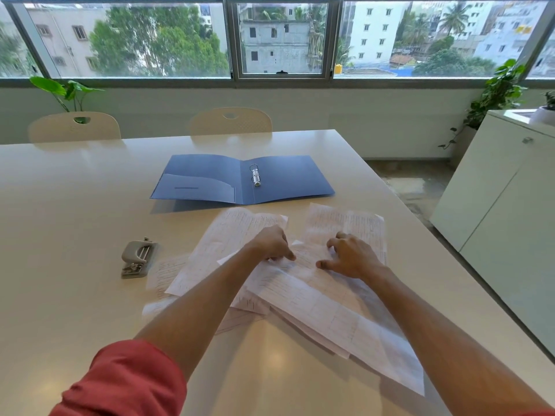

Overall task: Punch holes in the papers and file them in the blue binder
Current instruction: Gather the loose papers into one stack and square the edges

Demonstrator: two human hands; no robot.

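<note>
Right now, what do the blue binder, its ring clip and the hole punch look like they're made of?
Blue binder: probably thin plastic or coated card; matte, lies open nearly flat, with a slit pocket inside the left cover.
Ring clip: metal, going by its bright chrome shine.
Hole punch: looks like grey painted metal or plastic with bare metal parts in the middle; too small to settle.
</note>
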